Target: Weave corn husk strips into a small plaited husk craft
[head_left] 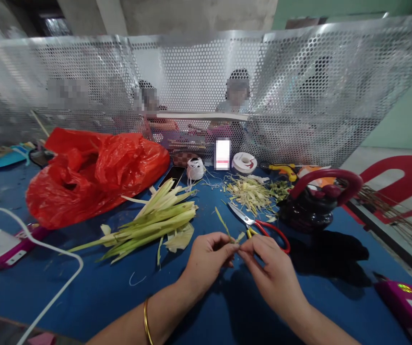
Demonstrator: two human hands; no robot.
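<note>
Green leaf strip (227, 231) pinched taut between my left hand (206, 256) and right hand (268, 268), fingertips closed for control beside the scissors (259, 226).

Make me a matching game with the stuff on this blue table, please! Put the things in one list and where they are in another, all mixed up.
Things:
1. leaf strip
2. scissors
3. plastic bag
4. bundle of stalks

Places or colours:
A. red and crumpled, far left on the table
B. pinched between the left hand and right hand
C. pale green, lying in front of the bag
D. red handles, just beyond the right hand

Pairs: 1-B, 2-D, 3-A, 4-C
</note>
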